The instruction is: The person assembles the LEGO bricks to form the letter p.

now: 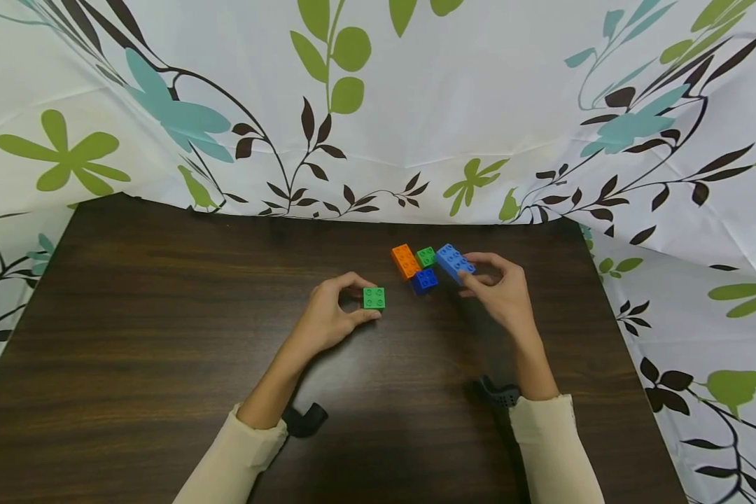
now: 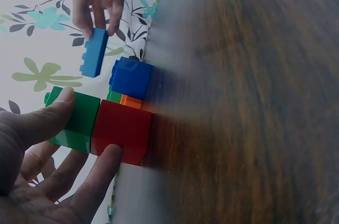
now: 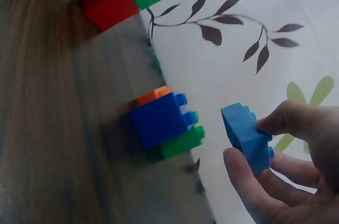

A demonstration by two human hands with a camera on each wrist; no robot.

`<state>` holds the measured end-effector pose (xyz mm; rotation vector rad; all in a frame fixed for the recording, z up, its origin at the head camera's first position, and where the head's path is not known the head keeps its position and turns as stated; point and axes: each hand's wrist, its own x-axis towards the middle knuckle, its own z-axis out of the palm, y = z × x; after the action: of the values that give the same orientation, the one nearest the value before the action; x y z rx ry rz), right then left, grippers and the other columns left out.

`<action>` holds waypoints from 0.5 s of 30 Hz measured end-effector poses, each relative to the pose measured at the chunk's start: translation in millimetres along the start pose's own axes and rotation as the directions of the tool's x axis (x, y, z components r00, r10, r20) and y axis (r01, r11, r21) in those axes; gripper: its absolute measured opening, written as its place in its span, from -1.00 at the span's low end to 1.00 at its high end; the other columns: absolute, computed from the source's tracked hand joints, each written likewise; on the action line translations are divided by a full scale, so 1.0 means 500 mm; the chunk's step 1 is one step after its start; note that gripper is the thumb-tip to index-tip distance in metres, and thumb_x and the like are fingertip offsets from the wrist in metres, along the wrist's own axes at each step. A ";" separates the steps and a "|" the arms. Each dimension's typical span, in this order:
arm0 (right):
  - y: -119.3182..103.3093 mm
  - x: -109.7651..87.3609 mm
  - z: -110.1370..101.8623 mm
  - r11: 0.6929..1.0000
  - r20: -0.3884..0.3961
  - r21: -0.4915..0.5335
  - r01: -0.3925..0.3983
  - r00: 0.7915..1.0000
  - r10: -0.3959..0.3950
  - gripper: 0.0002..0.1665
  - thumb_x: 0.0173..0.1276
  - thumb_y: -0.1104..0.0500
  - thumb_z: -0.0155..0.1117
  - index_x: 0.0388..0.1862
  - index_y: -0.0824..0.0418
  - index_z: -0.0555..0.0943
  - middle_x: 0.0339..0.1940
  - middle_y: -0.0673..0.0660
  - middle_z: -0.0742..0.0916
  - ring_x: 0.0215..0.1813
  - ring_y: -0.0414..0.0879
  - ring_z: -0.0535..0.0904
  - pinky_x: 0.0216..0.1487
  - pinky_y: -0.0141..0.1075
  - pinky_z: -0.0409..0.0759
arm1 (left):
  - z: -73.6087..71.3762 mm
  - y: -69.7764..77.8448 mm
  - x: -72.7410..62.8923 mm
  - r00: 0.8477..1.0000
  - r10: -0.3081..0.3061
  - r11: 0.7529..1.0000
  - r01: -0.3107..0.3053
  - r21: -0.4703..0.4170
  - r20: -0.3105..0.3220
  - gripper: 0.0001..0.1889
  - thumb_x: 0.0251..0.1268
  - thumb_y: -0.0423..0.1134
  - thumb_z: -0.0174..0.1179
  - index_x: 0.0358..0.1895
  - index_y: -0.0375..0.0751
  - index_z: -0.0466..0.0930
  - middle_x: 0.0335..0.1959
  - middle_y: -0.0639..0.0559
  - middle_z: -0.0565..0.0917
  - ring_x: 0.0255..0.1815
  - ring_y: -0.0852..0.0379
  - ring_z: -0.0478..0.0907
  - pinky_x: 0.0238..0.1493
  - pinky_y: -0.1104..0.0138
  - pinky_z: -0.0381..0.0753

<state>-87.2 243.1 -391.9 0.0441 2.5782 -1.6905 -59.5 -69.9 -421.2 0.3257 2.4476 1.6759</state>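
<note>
My left hand (image 1: 334, 315) grips a green brick (image 1: 374, 297) between thumb and fingers. In the left wrist view a red brick (image 2: 122, 131) sits directly under that green one, right by the tabletop, with a fingertip against it. My right hand (image 1: 500, 290) pinches a long light blue brick (image 1: 453, 262) at its near end, raised above the table with its studs up. Just left of it lie an orange brick (image 1: 405, 261), a small green brick (image 1: 425, 257) and a dark blue brick (image 1: 425, 281), close together.
The bricks are on a dark wooden table (image 1: 164, 315). A white cloth with a leaf pattern (image 1: 239, 42) hangs along its back edge and shows at both sides. Dark straps (image 1: 305, 421) sit at both wrists.
</note>
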 end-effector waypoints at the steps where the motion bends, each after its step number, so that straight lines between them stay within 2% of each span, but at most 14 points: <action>1: -0.004 -0.002 0.000 1.000 0.006 -0.002 0.004 1.000 -0.004 -0.55 0.51 0.29 0.42 0.29 0.45 0.62 0.31 0.49 0.66 -0.34 -0.25 0.84 -0.16 -0.39 0.81 | 0.000 0.000 0.000 1.000 -0.001 1.000 0.001 0.000 0.001 -0.61 0.17 -0.33 0.63 0.06 -0.12 0.77 -0.01 -0.12 0.85 0.05 -0.10 0.74 0.19 -0.06 0.64; 4: -0.017 -0.009 0.002 1.000 0.014 -0.006 0.010 1.000 -0.010 -0.55 0.51 0.28 0.42 0.30 0.41 0.63 0.27 0.49 0.69 -0.32 -0.19 0.86 -0.08 -0.47 0.77 | -0.001 0.001 0.001 1.000 0.000 1.000 0.000 0.000 0.004 -0.61 0.17 -0.33 0.63 0.07 -0.12 0.77 -0.01 -0.12 0.85 0.05 -0.09 0.74 0.18 -0.05 0.65; 9: -0.037 -0.020 0.008 1.000 0.038 0.007 0.017 0.999 -0.017 -0.56 0.50 0.28 0.42 0.31 0.33 0.66 0.23 0.47 0.72 -0.25 -0.13 0.87 0.00 -0.48 0.75 | 0.000 -0.001 0.002 1.000 0.004 1.000 -0.004 -0.006 0.000 -0.62 0.17 -0.33 0.63 0.06 -0.13 0.77 -0.01 -0.13 0.84 0.05 -0.11 0.75 0.15 -0.05 0.67; 15: -0.051 -0.029 0.019 0.996 0.075 0.027 0.081 0.994 -0.083 -0.57 0.48 0.39 0.38 0.31 0.34 0.68 0.25 0.38 0.71 -0.29 -0.21 0.82 -0.08 -0.43 0.78 | 0.000 -0.002 -0.001 1.000 -0.001 1.000 0.001 -0.006 0.004 -0.62 0.17 -0.32 0.63 0.06 -0.13 0.77 -0.01 -0.13 0.84 0.07 -0.12 0.74 0.20 -0.07 0.67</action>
<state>-73.7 224.3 -371.4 -0.1243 2.5384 -1.7141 -59.2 -70.6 -422.1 0.3266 2.4388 1.6806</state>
